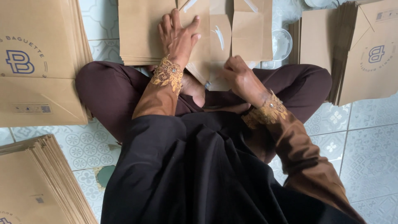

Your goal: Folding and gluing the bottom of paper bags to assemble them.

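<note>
Left hand spread flat on brown paper sheet, right hand pinching its lower edge, four paper-bag stacks around.

Stacks of brown paper bags crowd the left edge and upper right; a clear bowl blocks the top centre-right. Bare tiled floor (lower right) leaves open passage.

The person sits cross-legged, knees spread wide, both arms reaching forward over the lap. The left hand lies flat, palm down, fingers spread and pointing away, wrist straight. The right hand is curled, fingers tucked under in a loose pinch, wrist bent inward. Both forearms are sleeved to the wrist.
</note>
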